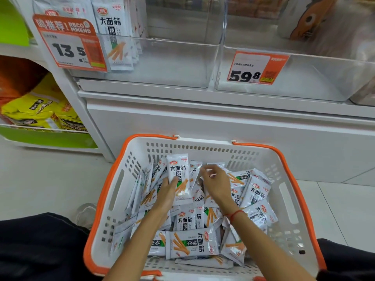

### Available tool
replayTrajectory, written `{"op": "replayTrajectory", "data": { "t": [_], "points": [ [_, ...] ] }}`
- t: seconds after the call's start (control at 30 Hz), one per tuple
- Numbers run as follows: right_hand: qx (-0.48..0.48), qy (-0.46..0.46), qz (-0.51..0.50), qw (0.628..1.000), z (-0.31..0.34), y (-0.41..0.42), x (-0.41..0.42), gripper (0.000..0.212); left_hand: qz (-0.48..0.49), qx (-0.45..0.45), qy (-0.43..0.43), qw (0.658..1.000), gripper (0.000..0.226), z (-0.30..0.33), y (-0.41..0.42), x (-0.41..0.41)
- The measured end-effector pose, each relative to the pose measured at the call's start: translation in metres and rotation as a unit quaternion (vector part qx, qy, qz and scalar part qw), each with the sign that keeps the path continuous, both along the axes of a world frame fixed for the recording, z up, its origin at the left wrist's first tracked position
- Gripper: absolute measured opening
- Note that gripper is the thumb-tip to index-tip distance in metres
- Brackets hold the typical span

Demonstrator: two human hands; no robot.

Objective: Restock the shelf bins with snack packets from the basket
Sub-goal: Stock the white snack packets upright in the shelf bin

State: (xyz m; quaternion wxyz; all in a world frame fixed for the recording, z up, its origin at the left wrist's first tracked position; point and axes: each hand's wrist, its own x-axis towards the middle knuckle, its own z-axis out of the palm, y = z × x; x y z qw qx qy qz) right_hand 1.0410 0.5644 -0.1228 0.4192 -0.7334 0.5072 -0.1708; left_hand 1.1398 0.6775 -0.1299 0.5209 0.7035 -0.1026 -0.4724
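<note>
Inside the basket (129,159), the left hand (167,191) grips an upright packet (179,177), long axis pointing toward the shelf bin (162,63) beyond the basket's far rim, while the right hand (216,182), fingers loosely spread and holding nothing, hovers beside it.

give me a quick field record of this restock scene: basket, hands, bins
basket: white with orange rim, on the floor, full of snack packets
left hand: holds an upright packet
right hand: fingers curled above the pile, grip unclear
left bin: clear, a few matching packets at its left side, tag 13.5
right bin: clear, tag 59.8
</note>
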Motion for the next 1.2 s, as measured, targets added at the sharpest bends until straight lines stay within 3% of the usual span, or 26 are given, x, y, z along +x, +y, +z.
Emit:
{"op": "replayTrajectory", "data": {
  "t": [0.03, 0.1, 0.17, 0.3, 0.43, 0.5, 0.6, 0.7, 0.77, 0.9, 1.03, 1.2],
  "points": [
    [-0.035, 0.087, -0.002, 0.996, -0.004, -0.009, -0.009, 0.039, 0.004, -0.01, 0.011, 1.0, 0.048, 0.002, 0.0, 0.001],
    [-0.09, 0.286, 0.038, 0.953, -0.013, -0.02, -0.029, 0.051, 0.013, -0.006, 0.03, 0.999, 0.048, -0.002, -0.002, 0.006],
    [-0.124, 0.356, 0.072, 0.923, -0.022, -0.017, -0.042, 0.047, 0.039, 0.0, 0.055, 0.998, 0.048, -0.005, -0.003, 0.008],
    [-0.145, 0.283, 0.08, 0.945, -0.028, -0.003, -0.038, 0.029, 0.052, -0.006, 0.077, 0.996, 0.047, -0.015, -0.002, 0.009],
    [-0.028, 0.18, 0.076, 0.98, -0.02, -0.004, -0.028, 0.028, 0.024, 0.031, 0.008, 0.999, 0.049, -0.011, 0.006, 0.009],
    [0.059, 0.051, 0.009, 0.997, -0.009, -0.009, -0.026, 0.023, 0.023, 0.033, -0.01, 0.999, 0.049, -0.015, 0.009, 0.011],
    [0.272, -0.167, -0.053, 0.946, 0.012, -0.015, -0.024, 0.03, 0.046, 0.02, -0.002, 0.999, 0.043, -0.016, 0.007, 0.011],
    [0.395, -0.209, -0.014, 0.894, 0.012, -0.006, -0.02, 0.029, 0.082, 0.012, 0.028, 0.996, 0.04, -0.017, 0.004, 0.008],
    [0.378, -0.191, 0.006, 0.906, 0.002, 0.005, -0.014, 0.027, 0.076, 0.014, 0.045, 0.996, 0.045, -0.013, 0.001, 0.002],
    [0.209, -0.139, 0.02, 0.968, -0.008, 0.026, -0.003, 0.026, 0.094, 0.021, 0.072, 0.993, 0.047, -0.009, -0.004, -0.003],
    [0.101, -0.112, 0.032, 0.988, -0.015, 0.04, 0.004, 0.029, 0.084, 0.003, 0.082, 0.993, 0.066, -0.011, -0.006, -0.007],
    [0.063, -0.089, 0.089, 0.99, -0.013, 0.04, 0.008, 0.025, 0.082, -0.027, 0.067, 0.994, 0.022, -0.008, -0.005, -0.006]
  ]
}}
